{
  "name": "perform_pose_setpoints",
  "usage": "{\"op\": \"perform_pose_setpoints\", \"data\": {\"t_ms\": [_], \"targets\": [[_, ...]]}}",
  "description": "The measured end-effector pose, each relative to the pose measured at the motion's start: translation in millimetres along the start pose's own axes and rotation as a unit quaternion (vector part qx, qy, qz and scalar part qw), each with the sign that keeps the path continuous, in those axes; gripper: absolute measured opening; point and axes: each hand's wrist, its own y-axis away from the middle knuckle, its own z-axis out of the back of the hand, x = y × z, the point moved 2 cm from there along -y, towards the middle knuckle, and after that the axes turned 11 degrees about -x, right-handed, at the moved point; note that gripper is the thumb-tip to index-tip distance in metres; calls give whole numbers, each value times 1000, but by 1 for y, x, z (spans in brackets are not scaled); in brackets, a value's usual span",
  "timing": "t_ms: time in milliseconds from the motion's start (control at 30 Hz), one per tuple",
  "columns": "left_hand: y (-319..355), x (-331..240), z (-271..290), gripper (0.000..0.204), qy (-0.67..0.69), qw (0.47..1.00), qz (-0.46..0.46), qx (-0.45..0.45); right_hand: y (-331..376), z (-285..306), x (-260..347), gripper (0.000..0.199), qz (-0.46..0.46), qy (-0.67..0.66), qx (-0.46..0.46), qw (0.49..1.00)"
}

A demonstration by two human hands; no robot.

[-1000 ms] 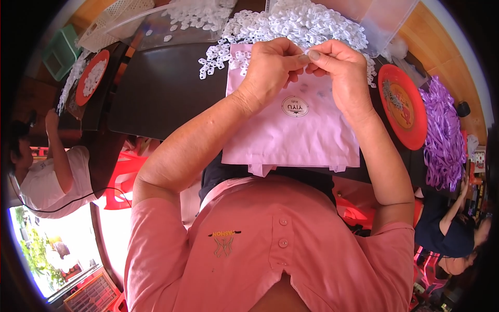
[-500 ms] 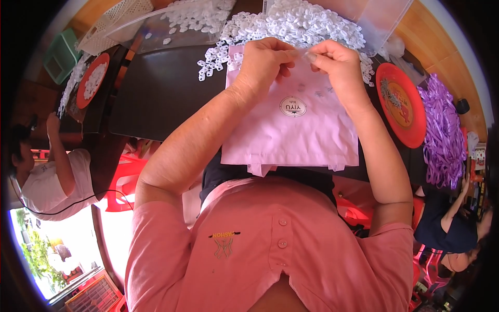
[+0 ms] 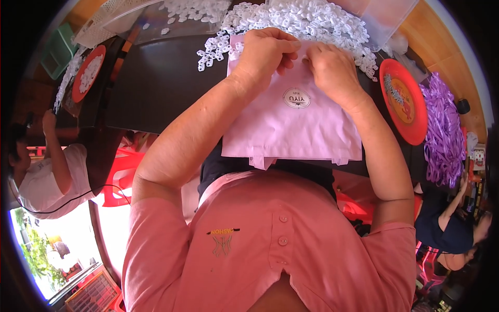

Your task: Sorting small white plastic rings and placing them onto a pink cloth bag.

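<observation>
A pink cloth bag (image 3: 291,130) with a round printed label lies flat on the dark table, its strap ends hanging toward me. Over its far left part, my left hand (image 3: 266,52) is closed, thumb and forefinger pinched together; whatever is between them is too small to make out. Close beside it, my right hand (image 3: 335,70) is turned palm down with bent fingers over the bag's far right part. Its fingertips are hidden beneath it. Beyond both hands spreads a heap of small white plastic pieces (image 3: 296,20), some reaching the bag's far left corner.
On the right are a red plate (image 3: 416,127) holding small metal pieces and a bundle of purple ribbons (image 3: 444,135). A clear bin (image 3: 387,21) stands behind. To the left are another red plate (image 3: 78,93), a green basket (image 3: 58,52) and a seated person (image 3: 57,166).
My right hand has gone from a raised pinch to palm down, covering where small grey pieces lay on the bag. My left hand stays pinched. The view has shifted slightly.
</observation>
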Motion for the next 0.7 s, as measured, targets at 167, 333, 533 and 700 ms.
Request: {"op": "perform_pose_setpoints", "data": {"t_ms": [167, 333, 533, 700], "targets": [[3, -1, -3, 16, -1, 1000, -3, 14, 0, -1, 0, 13, 6, 4, 53, 999], [0, 2, -4, 9, 14, 1000, -20, 6, -5, -7, -2, 16, -3, 15, 81, 997], [-6, 1, -2, 10, 32, 999, 32, 2, -20, 7, 3, 16, -30, -48, 142, 988], [-5, 3, -2, 11, 37, 999, 35, 6, -21, 3, 0, 18, -48, -66, 157, 984]]}}
